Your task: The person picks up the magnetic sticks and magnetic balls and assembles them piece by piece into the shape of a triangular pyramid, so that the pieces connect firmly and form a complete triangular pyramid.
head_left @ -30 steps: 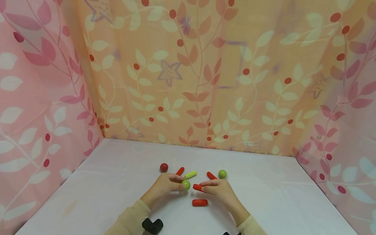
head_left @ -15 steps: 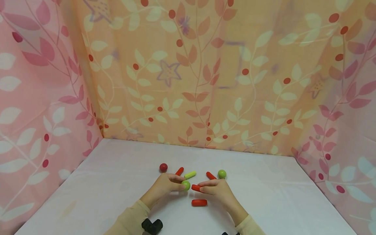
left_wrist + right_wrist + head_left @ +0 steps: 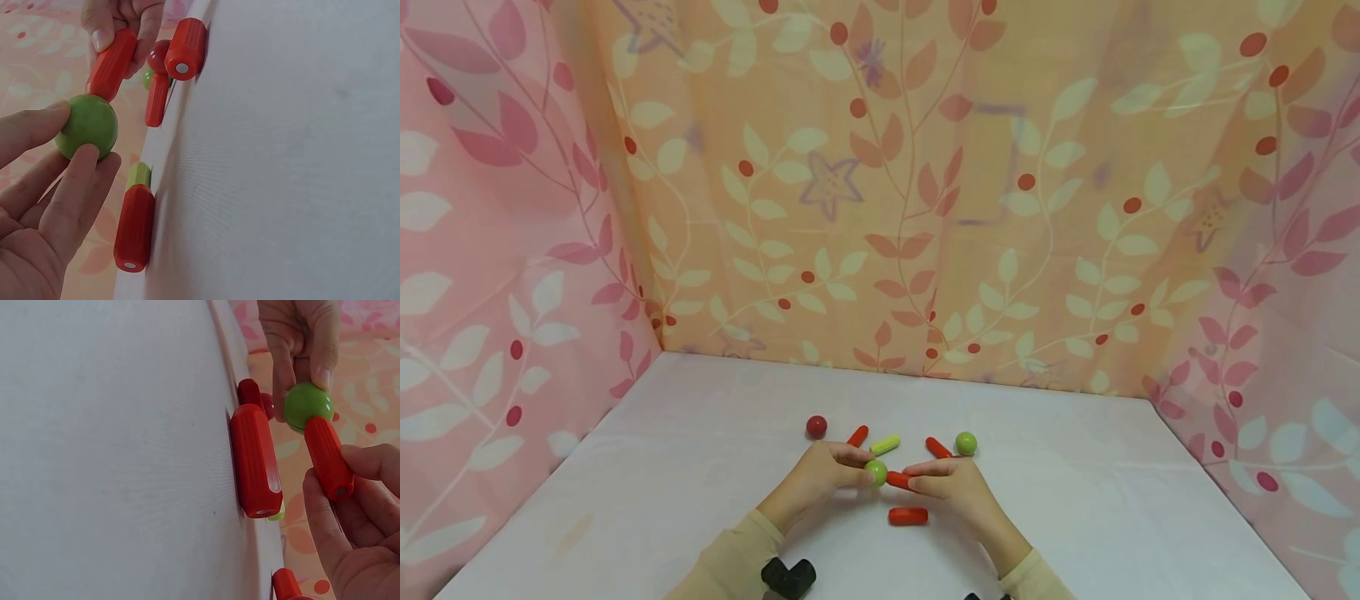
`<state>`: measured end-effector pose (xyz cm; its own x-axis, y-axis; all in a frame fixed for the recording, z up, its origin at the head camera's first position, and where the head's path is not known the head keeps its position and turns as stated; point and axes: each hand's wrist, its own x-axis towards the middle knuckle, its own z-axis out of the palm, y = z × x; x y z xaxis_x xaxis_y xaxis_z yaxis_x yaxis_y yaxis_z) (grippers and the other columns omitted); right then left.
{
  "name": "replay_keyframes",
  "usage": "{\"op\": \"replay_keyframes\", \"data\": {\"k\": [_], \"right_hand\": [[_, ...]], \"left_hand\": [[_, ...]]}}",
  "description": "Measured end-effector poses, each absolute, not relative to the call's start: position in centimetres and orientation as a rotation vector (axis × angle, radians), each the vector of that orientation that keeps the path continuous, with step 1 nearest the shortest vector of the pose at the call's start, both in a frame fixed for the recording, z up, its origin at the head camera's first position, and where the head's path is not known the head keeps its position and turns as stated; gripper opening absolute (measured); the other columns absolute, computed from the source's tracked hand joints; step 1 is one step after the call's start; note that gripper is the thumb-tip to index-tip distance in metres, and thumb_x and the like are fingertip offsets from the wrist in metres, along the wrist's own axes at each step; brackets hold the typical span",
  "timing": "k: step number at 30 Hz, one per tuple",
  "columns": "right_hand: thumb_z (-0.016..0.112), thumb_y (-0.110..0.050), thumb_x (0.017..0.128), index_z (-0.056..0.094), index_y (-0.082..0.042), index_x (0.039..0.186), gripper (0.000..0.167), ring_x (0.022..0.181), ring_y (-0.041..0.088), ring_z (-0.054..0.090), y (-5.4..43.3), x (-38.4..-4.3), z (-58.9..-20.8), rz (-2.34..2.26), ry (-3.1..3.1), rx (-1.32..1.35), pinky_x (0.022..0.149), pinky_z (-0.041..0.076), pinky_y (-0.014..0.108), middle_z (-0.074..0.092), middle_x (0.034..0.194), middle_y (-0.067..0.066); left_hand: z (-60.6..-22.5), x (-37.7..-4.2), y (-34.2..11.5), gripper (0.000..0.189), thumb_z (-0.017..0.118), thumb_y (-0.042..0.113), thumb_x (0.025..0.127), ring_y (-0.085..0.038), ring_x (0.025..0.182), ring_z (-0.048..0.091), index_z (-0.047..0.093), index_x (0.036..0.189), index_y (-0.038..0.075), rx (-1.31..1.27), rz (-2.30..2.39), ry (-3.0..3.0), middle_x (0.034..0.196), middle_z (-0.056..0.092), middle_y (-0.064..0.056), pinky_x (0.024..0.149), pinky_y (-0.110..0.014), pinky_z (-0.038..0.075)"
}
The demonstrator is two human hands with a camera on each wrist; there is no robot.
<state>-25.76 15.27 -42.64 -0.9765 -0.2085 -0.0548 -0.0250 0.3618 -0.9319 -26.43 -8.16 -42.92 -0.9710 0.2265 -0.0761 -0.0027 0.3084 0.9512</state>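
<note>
My left hand pinches a glossy green ball between thumb and fingertips, raised over the white table. From the other side, my right hand grips a ridged red rod with thumb and fingers. The rod's far end meets the ball in both wrist views. A small metal disc shows in its near end in the right wrist view. Just in front of the hands lies another red rod, flat on the table.
Behind the hands lie a red ball, a red rod, a short yellow-green rod, another red rod and a second green ball. Leaf-patterned cloth surrounds the white table at the back and sides.
The right hand has shifted slightly left with its red rod, closing the gap to the green ball. The left hand keeps its hold nearly still.
</note>
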Motion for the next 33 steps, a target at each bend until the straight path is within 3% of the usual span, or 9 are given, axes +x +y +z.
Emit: {"op": "replay_keyframes", "data": {"k": [13, 33], "right_hand": [[0.076, -0.019, 0.085, 0.077, -0.005, 0.107, 0.026, 0.092, 0.013, 0.062, 15.24, -25.66, -42.51, -1.687, 2.426, -0.173, 0.078, 0.049, 0.027, 0.078, 0.096, 0.007], [0.074, -0.018, 0.088, 0.072, 0.002, 0.115, 0.034, 0.086, 0.011, 0.07, 15.67, -25.78, -42.66, -1.753, 2.261, -0.185, 0.082, 0.058, 0.027, 0.077, 0.099, 0.007]], "left_hand": [[-42.74, -26.37, -8.23, 0.032, 0.081, 0.016, 0.08, -0.014, 0.097, 0.067, 0.073, 0.109, 0.005, 0.2, 1.792, 2.331, 0.104, 0.076, -0.008, 0.086, -0.032, 0.054], [-42.96, -26.34, -8.2, 0.032, 0.08, 0.018, 0.082, -0.013, 0.097, 0.065, 0.074, 0.111, 0.005, 0.224, 1.811, 2.343, 0.107, 0.075, -0.007, 0.083, -0.028, 0.055]]}}
